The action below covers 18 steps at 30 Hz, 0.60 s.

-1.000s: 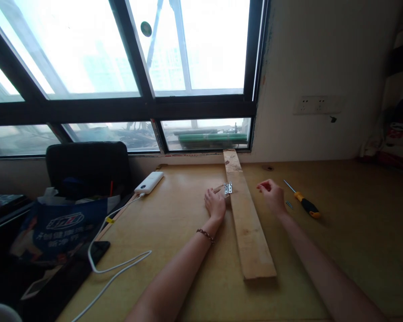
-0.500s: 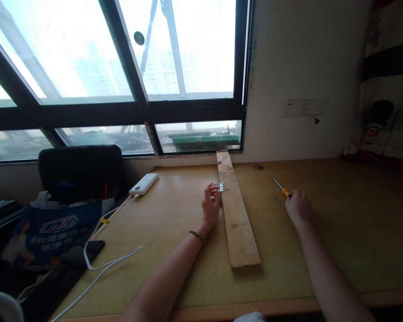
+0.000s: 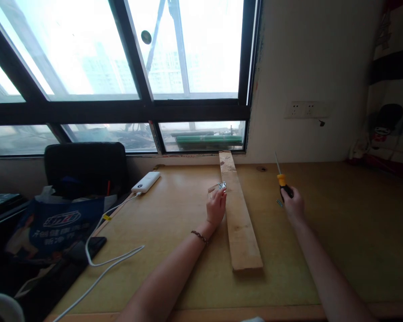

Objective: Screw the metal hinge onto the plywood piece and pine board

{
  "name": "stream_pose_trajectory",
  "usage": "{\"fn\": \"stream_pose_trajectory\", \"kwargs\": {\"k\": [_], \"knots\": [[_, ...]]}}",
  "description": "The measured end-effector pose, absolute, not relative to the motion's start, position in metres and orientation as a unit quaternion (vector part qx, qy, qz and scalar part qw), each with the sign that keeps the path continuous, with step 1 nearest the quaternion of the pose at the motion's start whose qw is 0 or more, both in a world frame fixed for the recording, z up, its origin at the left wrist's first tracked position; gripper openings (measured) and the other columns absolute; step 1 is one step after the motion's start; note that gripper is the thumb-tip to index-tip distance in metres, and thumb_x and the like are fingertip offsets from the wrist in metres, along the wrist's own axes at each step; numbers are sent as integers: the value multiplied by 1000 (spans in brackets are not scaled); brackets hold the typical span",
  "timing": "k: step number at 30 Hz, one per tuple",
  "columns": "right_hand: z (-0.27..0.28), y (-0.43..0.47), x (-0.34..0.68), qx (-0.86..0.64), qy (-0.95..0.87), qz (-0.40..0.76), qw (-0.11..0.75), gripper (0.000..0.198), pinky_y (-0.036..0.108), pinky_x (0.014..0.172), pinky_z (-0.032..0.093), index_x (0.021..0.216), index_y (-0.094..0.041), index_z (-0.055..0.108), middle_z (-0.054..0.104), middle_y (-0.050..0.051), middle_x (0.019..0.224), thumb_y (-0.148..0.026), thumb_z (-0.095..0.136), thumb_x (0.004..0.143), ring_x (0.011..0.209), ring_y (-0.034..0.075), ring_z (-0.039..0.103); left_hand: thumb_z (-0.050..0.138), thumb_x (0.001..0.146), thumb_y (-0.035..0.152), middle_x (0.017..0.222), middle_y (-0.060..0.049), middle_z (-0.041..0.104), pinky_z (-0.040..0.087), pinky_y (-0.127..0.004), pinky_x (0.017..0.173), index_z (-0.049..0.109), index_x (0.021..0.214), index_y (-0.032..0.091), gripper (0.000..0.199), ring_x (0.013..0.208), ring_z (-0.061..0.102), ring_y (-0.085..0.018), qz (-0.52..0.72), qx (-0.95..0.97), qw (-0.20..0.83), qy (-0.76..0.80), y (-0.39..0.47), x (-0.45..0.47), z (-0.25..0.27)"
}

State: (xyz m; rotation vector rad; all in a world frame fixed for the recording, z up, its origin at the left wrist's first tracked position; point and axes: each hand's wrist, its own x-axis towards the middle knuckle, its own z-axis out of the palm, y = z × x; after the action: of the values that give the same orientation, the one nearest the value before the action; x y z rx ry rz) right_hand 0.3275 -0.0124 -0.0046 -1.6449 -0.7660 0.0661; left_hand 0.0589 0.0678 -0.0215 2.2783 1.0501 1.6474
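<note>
A long wooden board [image 3: 244,223] lies on the table, its far end near the window. A small metal hinge [image 3: 223,184] is at the board's left edge, towards the far end. My left hand [image 3: 216,208] is closed at the hinge with bent fingertips against it; the fingers partly hide it. To the right of the board, my right hand [image 3: 294,204] grips the black part of a screwdriver [image 3: 281,180] with a yellow collar. Its shaft points up and away from me. Beside that hand, a few small screws [image 3: 280,203] lie on the table.
A white power bank [image 3: 146,182] with a white cable [image 3: 112,264] lies at the table's left side. A black chair [image 3: 85,165] with a blue bag [image 3: 60,228] stands left of the table. The window and wall bound the far edge.
My right hand has lifted the screwdriver, and its tip now points more upward. My left fingers have closed in on the hinge. The view has shifted slightly.
</note>
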Motion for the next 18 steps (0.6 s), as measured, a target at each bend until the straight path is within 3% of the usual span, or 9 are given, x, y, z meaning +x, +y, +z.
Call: {"fn": "stream_pose_trajectory", "kwargs": {"k": [5,9,11,14,16,18], "knots": [[11,-23,237,-557,-443,301,635,45,32,71,45,95,-16,59,64,8,91,-53,60,70,83,22,57,52,83,25,104,-6,59,45,-24,70,55,117,29,34,73,56,-11,529,793,-129,272,69,60,-18],[15,-40,196,-499,-479,384,611,37,30,74,45,95,-19,55,62,5,90,-49,60,74,85,19,56,53,83,19,107,-1,63,41,-25,75,56,114,34,35,76,57,-10,472,832,-240,163,66,58,-6],[15,-46,190,-477,-500,418,590,35,27,69,44,95,-19,55,61,4,88,-47,60,75,81,17,56,52,84,20,104,1,65,39,-27,79,60,108,32,28,80,57,-11,449,850,-220,163,63,56,4],[15,-49,188,-440,-499,486,567,38,27,63,45,97,-20,57,62,4,87,-52,55,77,73,17,57,51,84,27,92,0,67,36,-30,87,64,87,28,14,88,56,-14,402,886,-108,204,59,52,29],[14,-49,190,-420,-498,497,573,43,30,64,46,96,-20,59,63,5,87,-58,47,80,73,18,58,51,83,33,83,-4,65,35,-31,89,63,75,24,17,90,56,-17,362,903,-5,232,59,46,49],[14,-46,195,-426,-519,457,584,42,32,68,47,96,-20,58,63,6,89,-57,45,81,77,20,58,52,81,37,73,-6,60,37,-29,82,59,65,20,24,79,55,-17,378,882,70,274,63,39,70]]}}
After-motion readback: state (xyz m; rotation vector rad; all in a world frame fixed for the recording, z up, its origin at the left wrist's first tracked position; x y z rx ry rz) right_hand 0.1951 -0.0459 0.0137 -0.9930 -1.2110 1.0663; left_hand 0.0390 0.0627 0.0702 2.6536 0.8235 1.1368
